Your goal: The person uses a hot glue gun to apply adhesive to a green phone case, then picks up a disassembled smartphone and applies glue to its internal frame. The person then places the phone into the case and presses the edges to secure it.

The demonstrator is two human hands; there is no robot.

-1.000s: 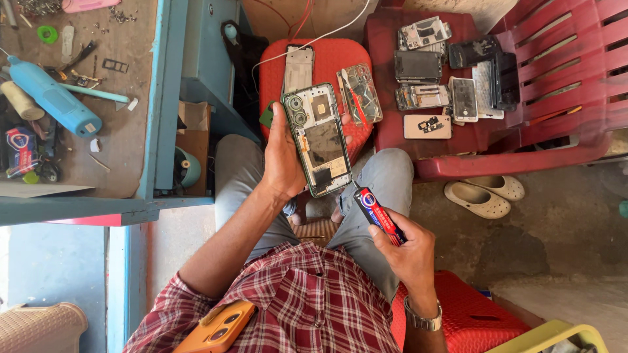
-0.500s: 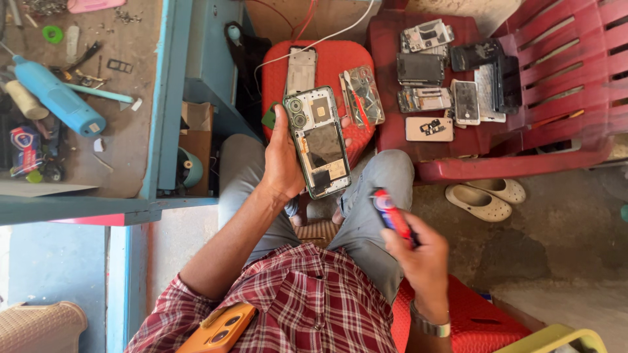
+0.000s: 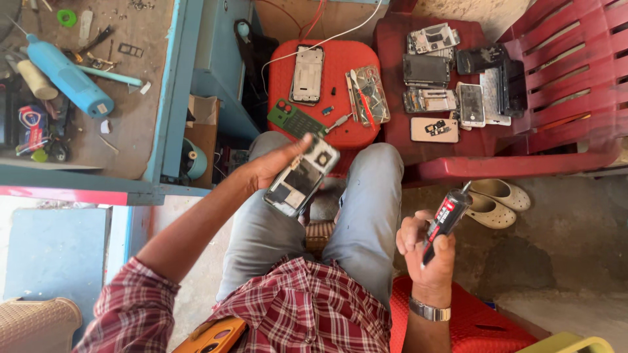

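My left hand (image 3: 271, 167) holds an opened phone body (image 3: 302, 176) with its insides showing, tilted over my left knee. My right hand (image 3: 426, 252) grips a red and black glue tube (image 3: 445, 219), nozzle up, out to the right of my right knee. The two hands are well apart. In front of my knees stands a red stool (image 3: 340, 65) with a phone frame (image 3: 307, 75), a green phone back cover (image 3: 294, 119), a clear case with tools (image 3: 369, 91) and small parts.
A red plastic chair (image 3: 556, 111) at the right carries several dismantled phones (image 3: 435, 72). A blue workbench (image 3: 124, 117) at the left holds a blue hot-air tool (image 3: 65, 75) and small tools. Sandals (image 3: 494, 196) lie on the floor. An orange phone (image 3: 212, 336) sits in my shirt pocket.
My left hand lowered the phone and tilted it to the right. My right hand swung the glue tube away to the right and turned it upright.
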